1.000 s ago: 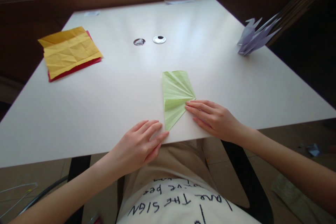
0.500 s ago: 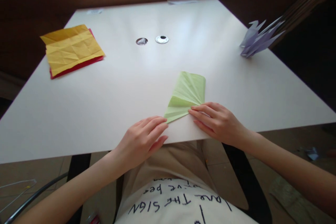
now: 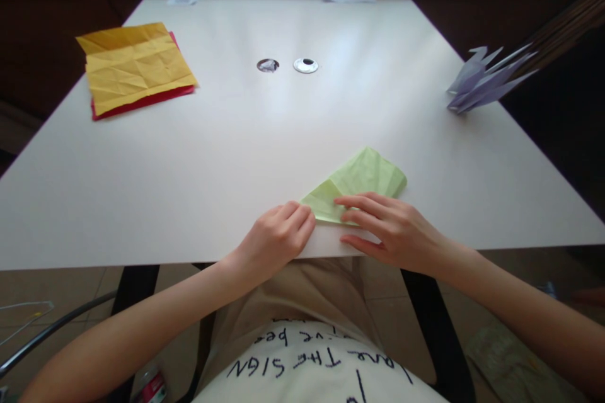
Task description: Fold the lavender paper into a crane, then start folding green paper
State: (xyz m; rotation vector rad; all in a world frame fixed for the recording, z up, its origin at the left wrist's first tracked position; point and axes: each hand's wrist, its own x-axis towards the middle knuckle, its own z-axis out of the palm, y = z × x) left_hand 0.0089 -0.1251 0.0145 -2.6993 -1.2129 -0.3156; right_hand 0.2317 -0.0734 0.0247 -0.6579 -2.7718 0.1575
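Green pleated paper (image 3: 363, 179), folded to a fan-like wedge, lies flat at the near edge of the white worktop (image 3: 227, 157), its long axis running from a narrow tip at near left to a broad end at far right. Right hand (image 3: 397, 233): fingers extended and spread, pressing flat on the near part of the wedge. Left hand (image 3: 278, 239): fingers curled under, knuckles touching the narrow tip; whether they pinch the paper cannot be told from this angle. Both hands are equally near it. Elsewhere: creased yellow sheets on a red sheet (image 3: 137, 69) at far left, well apart; folded lilac paper model (image 3: 482, 79) at the right edge; two round cable ports (image 3: 287, 65) mid-worktop. Nothing lies between hands and paper.
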